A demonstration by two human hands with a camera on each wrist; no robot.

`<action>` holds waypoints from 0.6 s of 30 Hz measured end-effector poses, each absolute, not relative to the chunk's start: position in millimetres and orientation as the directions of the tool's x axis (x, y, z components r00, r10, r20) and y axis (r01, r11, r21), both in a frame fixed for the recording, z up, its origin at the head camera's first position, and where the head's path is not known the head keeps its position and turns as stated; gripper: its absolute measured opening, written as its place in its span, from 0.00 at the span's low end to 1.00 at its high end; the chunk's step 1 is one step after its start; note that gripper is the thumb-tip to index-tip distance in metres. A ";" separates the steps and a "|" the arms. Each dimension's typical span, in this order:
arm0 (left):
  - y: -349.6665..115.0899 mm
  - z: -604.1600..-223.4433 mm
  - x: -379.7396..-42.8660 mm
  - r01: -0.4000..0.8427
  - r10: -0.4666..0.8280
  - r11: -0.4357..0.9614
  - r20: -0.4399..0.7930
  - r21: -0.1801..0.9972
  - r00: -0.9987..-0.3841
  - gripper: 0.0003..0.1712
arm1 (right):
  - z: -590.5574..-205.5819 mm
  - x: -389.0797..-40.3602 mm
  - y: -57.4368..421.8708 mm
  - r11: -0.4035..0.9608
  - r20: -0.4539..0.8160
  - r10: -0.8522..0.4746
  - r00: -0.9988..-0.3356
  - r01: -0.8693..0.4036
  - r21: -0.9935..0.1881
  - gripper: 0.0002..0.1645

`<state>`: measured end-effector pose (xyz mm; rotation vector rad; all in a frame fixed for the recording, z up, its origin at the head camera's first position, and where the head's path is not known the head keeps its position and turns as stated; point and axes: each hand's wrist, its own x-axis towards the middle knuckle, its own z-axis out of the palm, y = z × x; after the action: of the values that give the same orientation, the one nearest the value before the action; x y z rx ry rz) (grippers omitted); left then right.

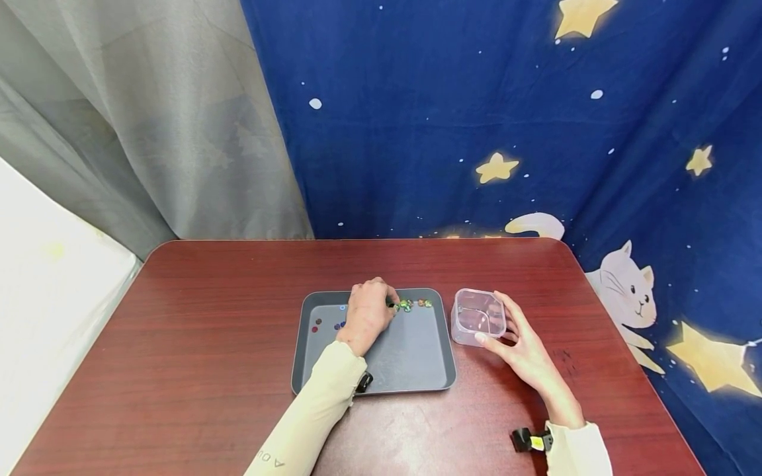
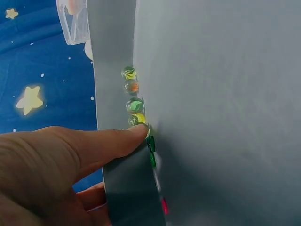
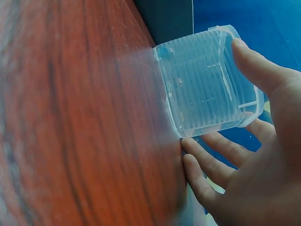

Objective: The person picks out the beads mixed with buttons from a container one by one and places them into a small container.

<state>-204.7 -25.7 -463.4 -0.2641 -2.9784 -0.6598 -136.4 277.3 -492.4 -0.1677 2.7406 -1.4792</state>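
Observation:
A dark grey tray (image 1: 411, 360) lies on the red-brown table. Several glass marbles (image 1: 407, 305) sit in a row against its far wall, seen close up as marbles (image 2: 135, 104) in the left wrist view. My left hand (image 1: 388, 303) reaches over the tray with curled fingers. Its fingertip (image 2: 139, 131) is on a green marble at the near end of the row, and the other fingers are hidden. My right hand (image 1: 497, 324) holds a clear plastic container (image 1: 478, 316) just right of the tray. The thumb (image 3: 244, 56) lies on one side of the container (image 3: 207, 84), the fingers (image 3: 207, 155) on the other.
A few small red and blue beads (image 1: 329, 324) lie in the tray's left part. A blue star-and-cat cloth (image 1: 536, 132) and a grey curtain (image 1: 149, 119) hang behind the table. The table's rounded far edge (image 1: 357, 240) and right edge are close by.

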 end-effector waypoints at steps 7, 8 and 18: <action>-24.9 -464.7 -204.7 0.168 0.139 0.899 0.099 0.404 -0.985 0.07 | -492.0 -136.8 276.9 0.547 0.034 -0.106 -0.994 -0.087 -0.832 0.55; -24.9 -464.9 -204.6 0.166 0.138 0.899 0.098 0.404 -0.986 0.06 | -492.0 -136.7 276.9 0.546 0.034 -0.107 -0.994 -0.088 -0.833 0.55; -24.1 -465.0 -205.3 0.175 0.151 0.895 0.090 0.410 -0.984 0.05 | -493.3 -137.7 278.1 0.533 0.033 -0.108 -0.994 -0.085 -0.842 0.55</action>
<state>-205.3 -24.1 -465.0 -0.2592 -3.0034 -0.6583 -137.7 278.1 -493.3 -0.1720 2.7302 -1.4973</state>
